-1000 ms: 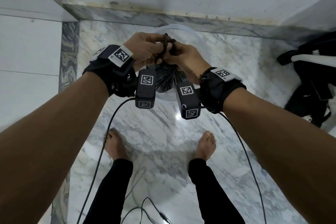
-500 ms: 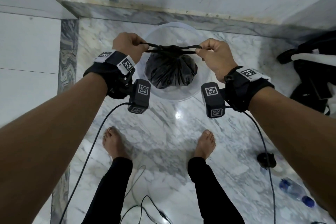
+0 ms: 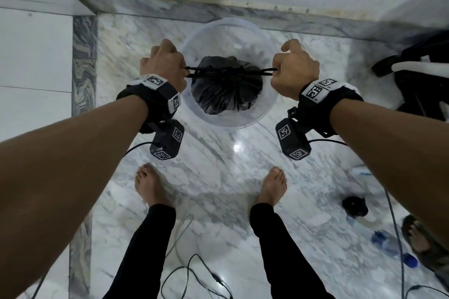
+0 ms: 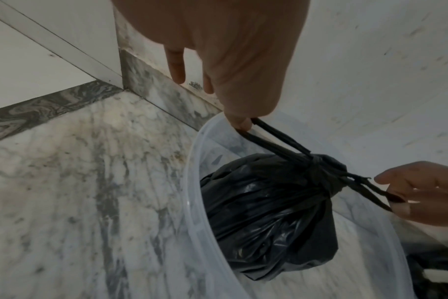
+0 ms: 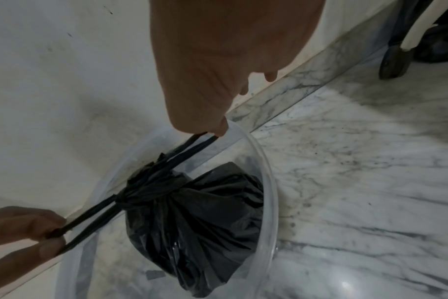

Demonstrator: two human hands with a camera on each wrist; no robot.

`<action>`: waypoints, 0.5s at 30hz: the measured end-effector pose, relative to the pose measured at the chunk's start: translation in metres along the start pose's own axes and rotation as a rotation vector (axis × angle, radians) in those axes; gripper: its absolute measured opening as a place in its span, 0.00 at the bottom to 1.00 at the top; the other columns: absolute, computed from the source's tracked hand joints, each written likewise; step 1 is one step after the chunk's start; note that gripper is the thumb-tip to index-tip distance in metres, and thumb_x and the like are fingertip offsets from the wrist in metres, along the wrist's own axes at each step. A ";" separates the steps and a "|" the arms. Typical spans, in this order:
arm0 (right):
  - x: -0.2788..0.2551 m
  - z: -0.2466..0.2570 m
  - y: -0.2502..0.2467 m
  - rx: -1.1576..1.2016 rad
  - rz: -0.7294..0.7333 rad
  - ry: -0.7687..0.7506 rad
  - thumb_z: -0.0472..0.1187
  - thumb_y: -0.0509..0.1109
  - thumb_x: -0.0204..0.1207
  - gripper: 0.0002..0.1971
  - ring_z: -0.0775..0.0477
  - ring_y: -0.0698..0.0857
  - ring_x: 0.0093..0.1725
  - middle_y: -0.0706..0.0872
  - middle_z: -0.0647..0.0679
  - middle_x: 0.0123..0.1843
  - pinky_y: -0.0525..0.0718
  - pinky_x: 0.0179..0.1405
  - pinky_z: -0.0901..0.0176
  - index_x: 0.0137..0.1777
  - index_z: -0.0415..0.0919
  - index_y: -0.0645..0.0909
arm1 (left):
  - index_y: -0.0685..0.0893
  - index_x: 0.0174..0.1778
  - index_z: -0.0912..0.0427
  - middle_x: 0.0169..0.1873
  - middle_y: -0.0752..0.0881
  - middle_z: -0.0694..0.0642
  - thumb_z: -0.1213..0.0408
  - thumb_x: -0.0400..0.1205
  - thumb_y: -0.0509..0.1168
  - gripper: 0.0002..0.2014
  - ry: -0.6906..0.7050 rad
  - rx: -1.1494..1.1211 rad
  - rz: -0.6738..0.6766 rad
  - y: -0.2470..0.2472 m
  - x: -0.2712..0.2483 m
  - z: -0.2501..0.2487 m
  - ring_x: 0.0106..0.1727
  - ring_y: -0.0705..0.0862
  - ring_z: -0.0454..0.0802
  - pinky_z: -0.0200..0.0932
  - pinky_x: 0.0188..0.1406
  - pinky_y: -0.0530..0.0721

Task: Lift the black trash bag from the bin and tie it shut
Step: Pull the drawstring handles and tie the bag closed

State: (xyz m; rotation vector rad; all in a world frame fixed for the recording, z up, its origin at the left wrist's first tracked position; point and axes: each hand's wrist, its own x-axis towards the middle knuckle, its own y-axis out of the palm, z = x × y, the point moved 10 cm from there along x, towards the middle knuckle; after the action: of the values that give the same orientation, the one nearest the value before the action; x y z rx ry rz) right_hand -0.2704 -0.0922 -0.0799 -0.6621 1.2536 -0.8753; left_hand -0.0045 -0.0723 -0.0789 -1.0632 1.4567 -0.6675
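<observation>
L hand [image 3: 163, 63] & R hand [image 3: 294, 68] fingers pinching crinkly black bag [image 3: 226, 94] ties.

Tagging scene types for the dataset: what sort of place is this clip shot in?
Probably a corner of a home room, not a lab. Polished marble floor with a marble skirting under plain white walls, a translucent bin holding the black trash bag, and a plastic water bottle lying on the floor.

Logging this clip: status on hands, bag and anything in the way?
Left hand and right hand each pinch a tie end, pulled apart. Black trash bag knotted, hanging inside clear bin. Nothing in the way.
</observation>
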 end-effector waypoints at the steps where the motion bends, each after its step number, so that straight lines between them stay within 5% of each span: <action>1: 0.000 -0.002 0.002 -0.004 0.012 0.013 0.39 0.64 0.65 0.11 0.36 0.76 0.63 0.69 0.46 0.72 0.70 0.60 0.42 0.46 0.44 0.84 | 0.85 0.55 0.59 0.67 0.72 0.58 0.61 0.80 0.64 0.11 0.011 0.025 0.005 0.002 0.000 -0.002 0.69 0.72 0.60 0.61 0.67 0.72; 9: 0.002 -0.007 0.012 -0.038 0.075 0.054 0.41 0.64 0.63 0.10 0.36 0.73 0.66 0.69 0.46 0.74 0.65 0.69 0.32 0.43 0.45 0.84 | 0.86 0.56 0.59 0.67 0.71 0.57 0.61 0.78 0.66 0.12 0.019 0.066 0.014 0.015 0.001 0.001 0.70 0.72 0.60 0.60 0.70 0.71; 15: -0.001 -0.006 0.012 -0.041 0.093 0.061 0.47 0.57 0.59 0.19 0.35 0.72 0.67 0.69 0.45 0.74 0.64 0.69 0.32 0.44 0.42 0.85 | 0.85 0.57 0.60 0.68 0.71 0.57 0.62 0.77 0.67 0.13 0.027 0.069 0.039 0.017 0.003 0.002 0.70 0.72 0.60 0.61 0.70 0.70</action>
State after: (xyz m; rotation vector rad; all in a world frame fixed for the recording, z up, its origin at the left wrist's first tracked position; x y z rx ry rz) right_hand -0.2739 -0.0847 -0.0899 -0.6084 1.3490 -0.7999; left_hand -0.0059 -0.0677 -0.0953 -0.9731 1.4640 -0.7017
